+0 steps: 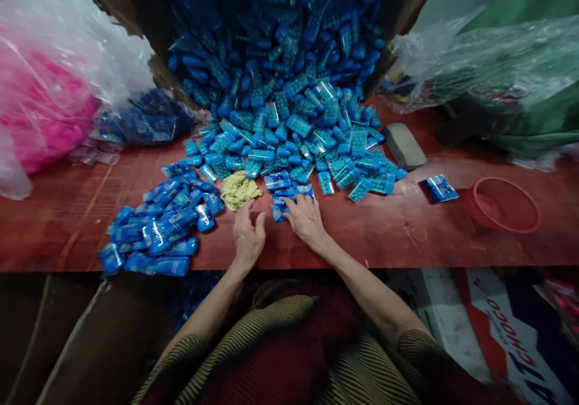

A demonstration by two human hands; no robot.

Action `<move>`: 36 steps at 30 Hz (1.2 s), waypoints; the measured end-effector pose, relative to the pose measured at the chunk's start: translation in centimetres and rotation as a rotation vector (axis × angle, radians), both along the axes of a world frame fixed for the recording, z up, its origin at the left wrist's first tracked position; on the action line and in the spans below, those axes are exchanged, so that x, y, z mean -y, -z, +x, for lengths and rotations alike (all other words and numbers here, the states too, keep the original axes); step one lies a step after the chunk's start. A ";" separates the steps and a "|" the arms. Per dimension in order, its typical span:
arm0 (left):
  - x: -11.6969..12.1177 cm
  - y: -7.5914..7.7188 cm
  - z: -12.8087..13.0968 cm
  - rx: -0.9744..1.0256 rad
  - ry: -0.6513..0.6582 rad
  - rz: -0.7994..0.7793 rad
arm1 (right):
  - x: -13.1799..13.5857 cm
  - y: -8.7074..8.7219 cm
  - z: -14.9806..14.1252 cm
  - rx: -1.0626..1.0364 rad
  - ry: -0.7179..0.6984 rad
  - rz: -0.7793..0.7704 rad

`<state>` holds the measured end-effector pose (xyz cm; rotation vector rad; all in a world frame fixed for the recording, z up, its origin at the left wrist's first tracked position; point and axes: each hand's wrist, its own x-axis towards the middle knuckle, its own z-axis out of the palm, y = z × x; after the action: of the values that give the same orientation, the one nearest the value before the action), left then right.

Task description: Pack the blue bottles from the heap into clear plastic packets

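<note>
My right hand (pixel 306 219) rests on a small pile of flat blue printed wrappers (pixel 277 181), its fingers spread over them. Beside it, my left hand (pixel 248 236) is open, thumb apart from the fingers, with nothing visible in it. The left fingertips are close to a crumpled yellow cloth (pixel 239 189); I cannot tell whether they touch it. Left of the cloth lies a heap of wrapped blue packs (pixel 167 224). Ahead of both hands spreads a large heap of clear containers with blue caps and blue beads inside (pixel 298 125).
Behind the heap, a big torn-edged carton (pixel 398 25) opens towards me. On the red tabletop (pixel 362 236) are a grey block (pixel 404 146), a stack of blue wrappers (pixel 438 188) and a red plastic basket (pixel 503 206). Plastic bags with pink items (pixel 45 103) stand left, green ones (pixel 534 85) right.
</note>
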<state>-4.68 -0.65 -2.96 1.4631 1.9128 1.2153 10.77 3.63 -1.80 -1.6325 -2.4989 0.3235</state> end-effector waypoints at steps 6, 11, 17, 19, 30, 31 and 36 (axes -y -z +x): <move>-2.8 -0.8 -5.5 -0.465 -0.084 -0.039 | -2.7 -0.5 -7.4 -0.097 -0.229 0.051; -4.3 1.3 -6.5 -0.650 0.004 -0.318 | -5.4 1.4 -11.8 -0.108 -0.227 0.025; -3.7 1.8 -5.7 -0.651 -0.060 -0.197 | -4.0 0.4 -6.3 -0.224 -0.362 0.033; -2.8 1.4 -4.9 -0.598 -0.110 -0.078 | -3.1 0.4 -2.9 -0.225 -0.272 0.058; 3.1 -0.2 3.2 0.347 0.064 -0.163 | -1.2 3.3 1.8 -0.145 -0.018 0.058; 3.2 -0.2 3.6 0.450 0.063 -0.226 | -1.3 3.3 1.7 -0.136 -0.014 0.055; 2.7 -0.3 4.5 0.859 0.019 -0.455 | -1.4 3.1 1.8 -0.071 0.068 0.063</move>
<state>-0.23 -3.36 -2.69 0.5667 1.4188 1.0513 12.55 5.04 -4.94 -1.6481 -2.3710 0.2862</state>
